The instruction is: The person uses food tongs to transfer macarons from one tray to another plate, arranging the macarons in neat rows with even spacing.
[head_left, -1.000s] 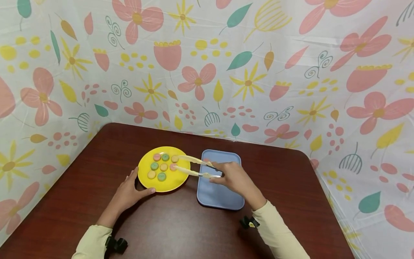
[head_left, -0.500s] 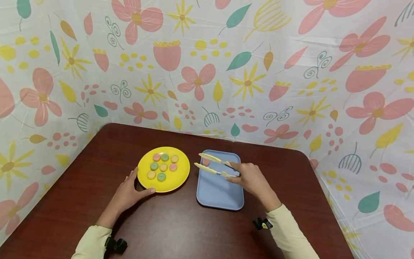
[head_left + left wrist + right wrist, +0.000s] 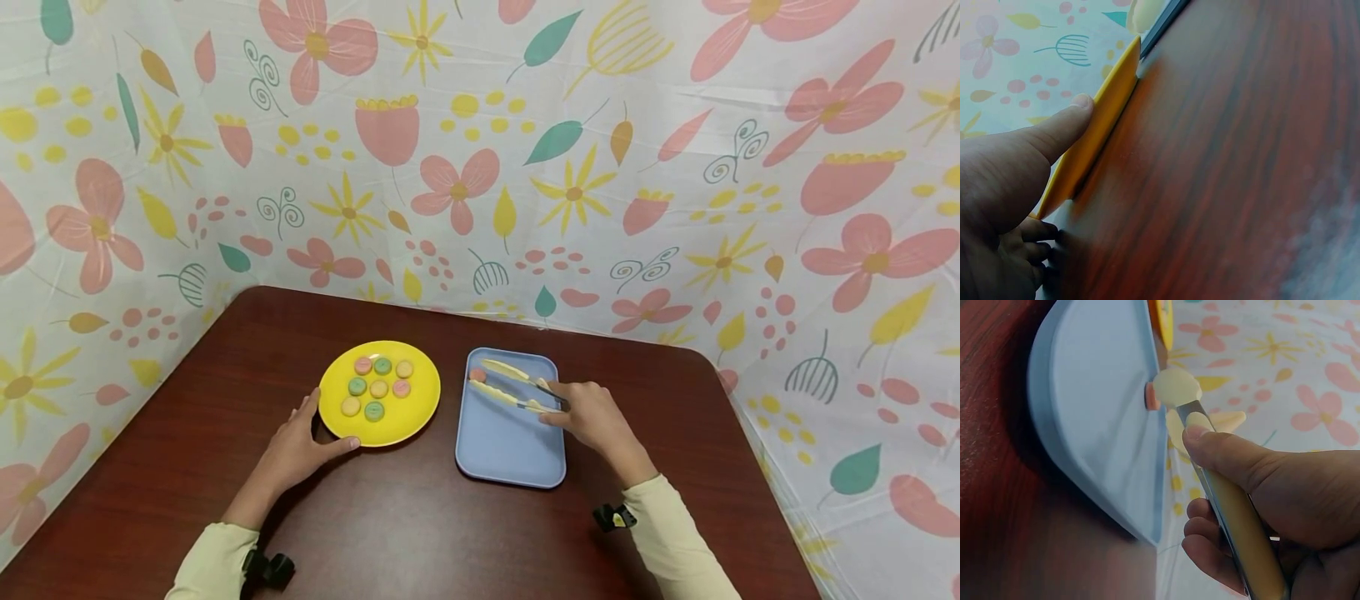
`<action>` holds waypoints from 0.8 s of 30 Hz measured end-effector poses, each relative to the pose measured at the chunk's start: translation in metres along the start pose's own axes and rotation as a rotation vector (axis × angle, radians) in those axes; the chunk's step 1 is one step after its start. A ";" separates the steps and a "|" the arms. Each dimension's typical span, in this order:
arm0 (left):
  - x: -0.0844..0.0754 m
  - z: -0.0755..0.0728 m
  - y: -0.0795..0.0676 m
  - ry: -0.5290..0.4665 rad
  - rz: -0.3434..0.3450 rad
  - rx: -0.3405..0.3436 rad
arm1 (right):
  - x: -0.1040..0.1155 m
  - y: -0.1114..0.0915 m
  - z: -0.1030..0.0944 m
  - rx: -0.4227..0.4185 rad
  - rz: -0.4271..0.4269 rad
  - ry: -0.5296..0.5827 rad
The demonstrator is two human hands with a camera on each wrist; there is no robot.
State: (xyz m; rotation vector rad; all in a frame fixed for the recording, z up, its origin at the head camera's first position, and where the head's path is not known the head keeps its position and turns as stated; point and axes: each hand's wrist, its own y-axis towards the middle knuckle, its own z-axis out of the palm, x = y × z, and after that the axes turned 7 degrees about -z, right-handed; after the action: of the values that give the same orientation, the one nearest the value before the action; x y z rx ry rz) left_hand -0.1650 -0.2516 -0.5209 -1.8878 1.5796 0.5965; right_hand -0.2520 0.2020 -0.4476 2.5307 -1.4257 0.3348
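Observation:
My left hand (image 3: 302,446) holds the rim of a round yellow plate (image 3: 408,417), thumb over the near edge and fingers at the left side. On the plate lie several small round macaron-like pieces (image 3: 380,387) in pink, green and cream. My right hand (image 3: 592,417) grips tongs (image 3: 491,392) with cream scalloped tips and metal arms. Their tips are spread apart over the blue tray (image 3: 510,454), with nothing between them. One pink round piece (image 3: 477,376) lies in the tray's upper left corner, close to the tips. The right wrist view shows my thumb pressing on the tongs' arm (image 3: 1235,512).
Plate and tray stand side by side on a dark brown wooden table (image 3: 390,517), a narrow gap between them. A flower-printed sheet (image 3: 480,167) hangs behind and along the sides of the table.
My right hand has drawn the tongs from over the plate to the right, and their tips are now over the tray. The pieces and my left hand have stayed in place.

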 end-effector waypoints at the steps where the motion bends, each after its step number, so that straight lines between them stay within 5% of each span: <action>1: 0.000 0.000 0.000 0.001 -0.001 0.000 | -0.001 0.000 0.001 0.003 0.002 0.002; 24: 0.002 0.001 0.001 0.001 0.002 -0.005 | -0.007 0.008 0.015 0.051 0.038 0.029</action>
State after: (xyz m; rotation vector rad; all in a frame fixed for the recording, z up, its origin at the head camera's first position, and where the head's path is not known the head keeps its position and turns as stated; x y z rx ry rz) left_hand -0.1655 -0.2523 -0.5231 -1.8912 1.5817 0.6009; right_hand -0.2609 0.1995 -0.4630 2.5305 -1.4744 0.4169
